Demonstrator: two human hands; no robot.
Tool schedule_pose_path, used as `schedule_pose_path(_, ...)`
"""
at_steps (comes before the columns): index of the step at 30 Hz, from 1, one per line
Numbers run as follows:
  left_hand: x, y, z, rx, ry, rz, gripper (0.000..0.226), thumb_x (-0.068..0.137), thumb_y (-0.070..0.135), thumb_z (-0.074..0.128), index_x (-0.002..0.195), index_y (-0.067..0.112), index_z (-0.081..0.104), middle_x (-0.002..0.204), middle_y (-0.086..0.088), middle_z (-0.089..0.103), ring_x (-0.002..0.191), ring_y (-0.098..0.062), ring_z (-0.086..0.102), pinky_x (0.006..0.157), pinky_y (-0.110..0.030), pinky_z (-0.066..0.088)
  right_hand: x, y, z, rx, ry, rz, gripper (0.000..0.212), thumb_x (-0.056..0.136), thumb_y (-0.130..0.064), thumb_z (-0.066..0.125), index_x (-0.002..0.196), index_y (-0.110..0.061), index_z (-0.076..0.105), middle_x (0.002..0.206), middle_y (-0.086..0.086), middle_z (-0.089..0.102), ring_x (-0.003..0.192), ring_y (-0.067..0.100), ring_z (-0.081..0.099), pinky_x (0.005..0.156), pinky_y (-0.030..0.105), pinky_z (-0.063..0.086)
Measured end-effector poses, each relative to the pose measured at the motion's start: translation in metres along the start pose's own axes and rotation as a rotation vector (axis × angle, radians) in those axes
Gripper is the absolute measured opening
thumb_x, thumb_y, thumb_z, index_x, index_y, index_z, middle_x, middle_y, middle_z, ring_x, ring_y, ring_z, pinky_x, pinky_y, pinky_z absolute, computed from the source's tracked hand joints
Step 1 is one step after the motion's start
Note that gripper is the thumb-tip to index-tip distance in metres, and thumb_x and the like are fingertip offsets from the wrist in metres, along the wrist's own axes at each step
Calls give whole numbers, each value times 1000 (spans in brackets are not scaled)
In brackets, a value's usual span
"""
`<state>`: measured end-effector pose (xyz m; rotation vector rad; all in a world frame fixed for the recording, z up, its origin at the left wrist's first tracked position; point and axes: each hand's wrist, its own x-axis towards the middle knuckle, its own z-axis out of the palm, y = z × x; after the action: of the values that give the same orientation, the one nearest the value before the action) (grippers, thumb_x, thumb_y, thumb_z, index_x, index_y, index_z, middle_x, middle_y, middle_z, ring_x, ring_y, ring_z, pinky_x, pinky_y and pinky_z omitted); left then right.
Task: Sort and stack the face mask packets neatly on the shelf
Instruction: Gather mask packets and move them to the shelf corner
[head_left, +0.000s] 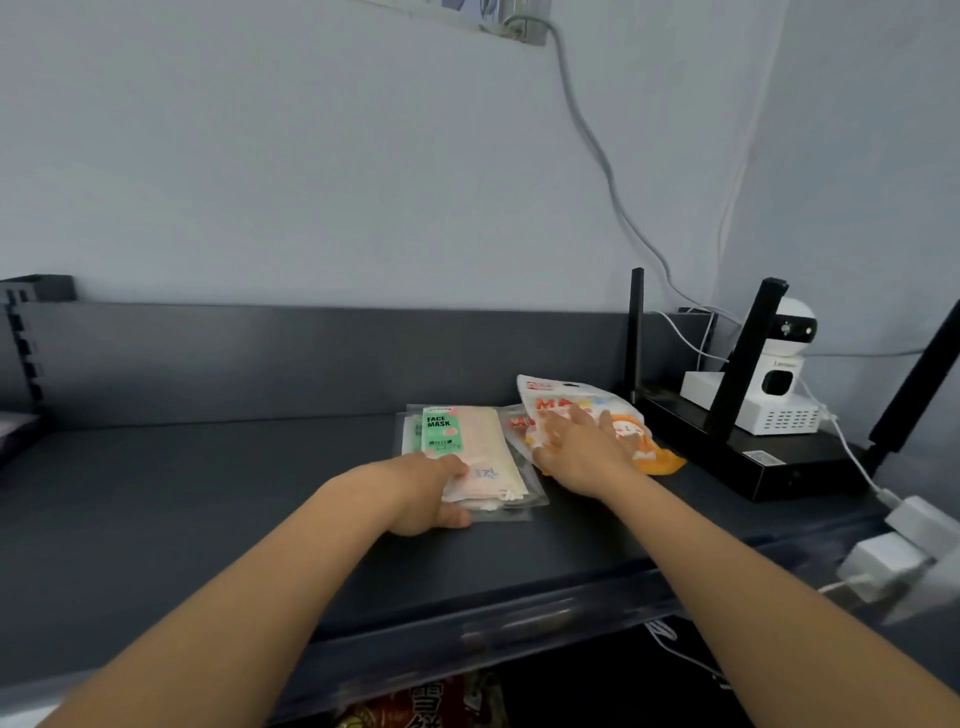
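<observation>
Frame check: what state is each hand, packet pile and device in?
left hand: grips near edge of green-label stack.
green-label stack: flat on shelf, fairly squared.
right hand: fingers straight, pressing orange packets.
orange packets: overlapping, askew, not stacked.
security camera: upright on black router.

A flat stack of clear packets (470, 447) of pale pink masks (green FACE MASK label on top) runs away from the left hand (426, 493) gripping its near left edge on the dark shelf (208, 493), an orange-and-white packet (608, 410) lying askew beneath the right hand (576, 447).
</observation>
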<state>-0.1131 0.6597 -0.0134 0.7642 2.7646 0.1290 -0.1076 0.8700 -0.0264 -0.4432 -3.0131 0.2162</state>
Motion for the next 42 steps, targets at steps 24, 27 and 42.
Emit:
schedule_pose_path(24, -9, 2, 20, -71, 195, 73, 66, 89, 62, 40, 147, 36, 22, 160, -1, 4, 143, -30, 15, 116, -45, 21, -4, 19, -11, -104, 179, -159, 32, 100, -29, 37, 125, -25, 56, 132, 3, 54, 116, 25, 51, 95, 43, 44)
schedule_pose_path(27, -5, 3, 20, -55, 181, 57, 63, 93, 58, 36, 148, 33, 18, 159, -2, 7, 143, -31, 13, 116, -44, 19, -3, 15, -18, -131, 121, -218, 33, 100, -22, 36, 125, -27, 57, 124, 3, 60, 106, 24, 58, 86, 38, 50)
schedule_pose_path(42, -12, 0, 19, -68, 172, 91, 78, 86, 66, 42, 150, 35, 9, 158, 3, 5, 143, -25, 3, 114, -46, 19, -7, 26, -35, -158, 14, -240, 97, 73, -61, 66, 150, -31, 15, 159, -5, 4, 146, 27, -2, 112, 59, 11)
